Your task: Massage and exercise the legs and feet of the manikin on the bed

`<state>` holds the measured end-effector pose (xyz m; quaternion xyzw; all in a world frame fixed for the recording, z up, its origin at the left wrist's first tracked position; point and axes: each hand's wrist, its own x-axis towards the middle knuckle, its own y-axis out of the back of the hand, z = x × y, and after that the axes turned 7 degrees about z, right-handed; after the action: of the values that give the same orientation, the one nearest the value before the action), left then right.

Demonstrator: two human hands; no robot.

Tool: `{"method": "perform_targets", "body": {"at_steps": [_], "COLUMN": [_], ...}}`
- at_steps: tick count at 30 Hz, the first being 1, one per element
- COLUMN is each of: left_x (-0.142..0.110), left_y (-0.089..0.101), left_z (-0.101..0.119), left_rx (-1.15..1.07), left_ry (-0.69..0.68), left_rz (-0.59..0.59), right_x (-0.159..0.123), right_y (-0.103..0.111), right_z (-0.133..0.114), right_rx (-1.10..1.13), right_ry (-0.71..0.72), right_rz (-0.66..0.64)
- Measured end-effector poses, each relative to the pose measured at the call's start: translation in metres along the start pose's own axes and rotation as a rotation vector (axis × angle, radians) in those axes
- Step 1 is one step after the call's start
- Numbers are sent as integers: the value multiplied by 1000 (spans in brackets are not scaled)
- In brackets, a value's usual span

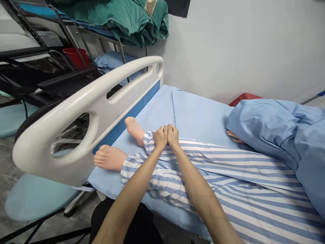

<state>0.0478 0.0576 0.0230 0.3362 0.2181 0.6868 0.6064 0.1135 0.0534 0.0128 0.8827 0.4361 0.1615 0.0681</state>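
Observation:
My left hand (160, 136) and my right hand (173, 135) are side by side, touching, on the lower far leg of a figure lying on a bed. Both are closed, knuckles up, against the blue-and-white striped trousers (223, 159); their fingertips are hidden. The figure's smooth bare feet, the near foot (110, 158) and the far foot (134, 130), look like a care manikin's. They point toward the bed's end board. My forearms pass over the near leg.
A white footboard (83, 98) edges the light blue sheet (200, 108). Blue bedding (274, 125) covers the upper body, with fingertips (235, 136) showing beneath. Beyond are a black wheelchair (68, 81), a red bucket (76, 57) and green fabric (122, 17). A pale stool seat (38, 196) stands lower left.

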Motion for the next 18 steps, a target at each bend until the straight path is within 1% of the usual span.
{"method": "perform_targets", "body": {"at_steps": [4,11,14,18], "left_x": [0,2,2,-1], "left_y": [2,0,0,2], "left_z": [-2,-1,0,2], "left_rx": [51,146,172,198], "left_ry": [-38,-54,-55,-88], "left_rz": [-22,-34,-58,-104], "right_x": [0,0,2,7], "right_y": [1,1,7,31], "right_z": [0,-1,-4,-20], "right_rx": [-19,-103,-236,-549], "right_ry": [13,32,54,163], "right_rz": [-2,29,5,-153]}}
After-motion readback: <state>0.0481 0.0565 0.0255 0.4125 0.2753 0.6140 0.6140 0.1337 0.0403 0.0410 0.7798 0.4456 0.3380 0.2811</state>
